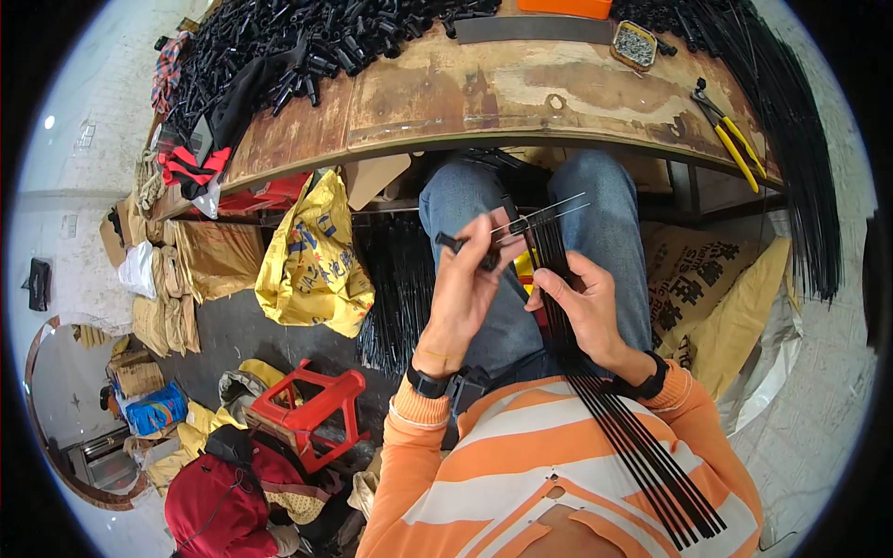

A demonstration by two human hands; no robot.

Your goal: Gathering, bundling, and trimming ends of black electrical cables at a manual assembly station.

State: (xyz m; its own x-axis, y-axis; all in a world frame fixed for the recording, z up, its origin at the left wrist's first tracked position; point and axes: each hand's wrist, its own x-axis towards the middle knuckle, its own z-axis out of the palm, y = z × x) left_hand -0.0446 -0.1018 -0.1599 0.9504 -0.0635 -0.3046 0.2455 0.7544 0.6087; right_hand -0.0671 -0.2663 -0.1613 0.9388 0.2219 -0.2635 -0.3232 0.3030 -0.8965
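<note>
Over my lap, my right hand (584, 302) is closed around a bundle of thin black rods (642, 446). The bundle runs from between my knees down across my striped top, its lower ends fanned out. My left hand (473, 279) is closed on a small black plastic part (448, 242), just left of the bundle's upper end; its fingertips are slightly blurred. Two thin bright metal wires (563, 205) cross the rods' tops near those fingers. Whether they are held or attached cannot be made out. Something yellow and red lies behind the rods, mostly hidden.
Beyond my knees stands a wooden table (409, 93) with a heap of black plastic parts (307, 46), yellow-handled pliers (730, 139), and a tray of small metal pieces (634, 45). Long black rods (791, 139) hang off its right end. A yellow sack (316, 265) and red stool (312, 409) are left.
</note>
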